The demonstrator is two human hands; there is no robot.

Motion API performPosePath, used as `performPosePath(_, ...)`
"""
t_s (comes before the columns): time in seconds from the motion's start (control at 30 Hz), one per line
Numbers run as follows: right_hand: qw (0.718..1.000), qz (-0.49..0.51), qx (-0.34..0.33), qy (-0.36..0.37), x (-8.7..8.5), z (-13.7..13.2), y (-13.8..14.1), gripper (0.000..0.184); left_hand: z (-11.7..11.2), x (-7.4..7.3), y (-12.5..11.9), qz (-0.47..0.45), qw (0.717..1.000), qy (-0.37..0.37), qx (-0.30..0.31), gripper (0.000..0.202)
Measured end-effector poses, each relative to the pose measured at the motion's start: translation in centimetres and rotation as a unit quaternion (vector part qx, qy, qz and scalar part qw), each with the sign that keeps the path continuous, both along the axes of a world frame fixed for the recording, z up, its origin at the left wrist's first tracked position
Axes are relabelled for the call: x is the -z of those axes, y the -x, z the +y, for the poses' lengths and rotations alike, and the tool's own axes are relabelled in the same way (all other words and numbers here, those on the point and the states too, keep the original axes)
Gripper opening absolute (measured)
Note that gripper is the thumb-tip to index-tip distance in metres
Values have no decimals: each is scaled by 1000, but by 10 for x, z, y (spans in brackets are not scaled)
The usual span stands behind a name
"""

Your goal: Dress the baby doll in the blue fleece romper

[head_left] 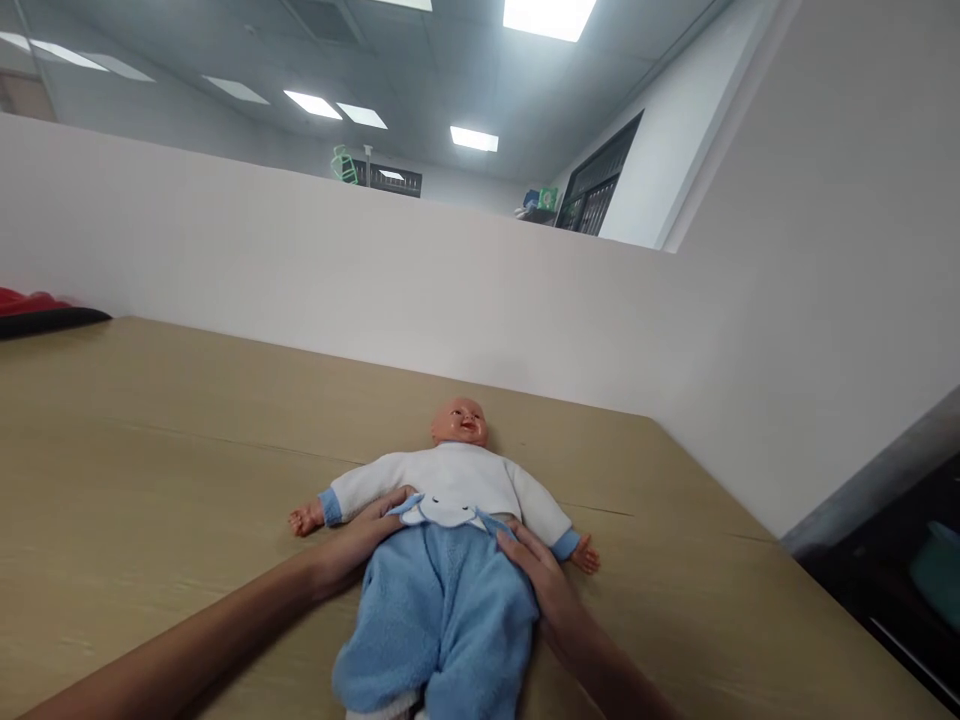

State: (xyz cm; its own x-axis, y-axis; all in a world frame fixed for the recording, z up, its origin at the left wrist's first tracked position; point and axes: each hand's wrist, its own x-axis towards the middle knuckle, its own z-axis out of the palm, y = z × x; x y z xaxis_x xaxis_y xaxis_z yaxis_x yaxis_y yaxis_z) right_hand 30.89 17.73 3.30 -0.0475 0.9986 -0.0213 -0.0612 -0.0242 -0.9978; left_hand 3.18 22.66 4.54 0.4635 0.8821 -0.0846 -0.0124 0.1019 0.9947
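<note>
Light-blue plush trousers [401, 620] cover both legs of a baby doll [450, 545] lying face up on a wood-toned tabletop [187, 480], its feet toward the wearer and partly cut off at the frame's lower edge. The left hand [379, 525] and right hand [536, 570] meet the doll at opposite sides of its waist, their fingers bent against the blue cloth there; whether they pinch it firmly or merely press it cannot be told. Between them, a white animal-face appliqué [448, 511] with blue flaps at either side lies over the top of the trousers.

Above the waist, a white sweater [457, 470] covers the chest, and both sleeves are on, their blue cuffs reaching the wrists of the outspread arms. The clothing looks almost fully in place: the legs and arms are covered and the trousers reach the waist. Only the cloth at the waist, where both hands are at work, appears unsettled; whether it is being put on or taken off cannot be judged from this moment alone.

Beyond the doll's bare head [459, 422], a white partition [300, 260] backs the table, with a red item [30, 300] at far left. Ceiling lights [549, 15] shine over the room behind.
</note>
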Motion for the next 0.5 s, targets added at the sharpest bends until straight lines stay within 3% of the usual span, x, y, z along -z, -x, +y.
performPosePath(0.1,997,-52,-43,-23,-2,-6,-9,47,-1,-4,8,-4,1000,-12,25,50)
performPosePath(0.27,968,-193,69,-141,5,-8,-14,42,-20,-21,8,81,978,-192,-2,26)
performPosePath(0.33,970,-187,94,-120,10,-5,-14,42,-26,-26,2,84,974,-210,-32,22)
performPosePath(0.5,990,-91,104,-6,9,16,-6,39,-11,-21,-19,58,985,-131,-97,18)
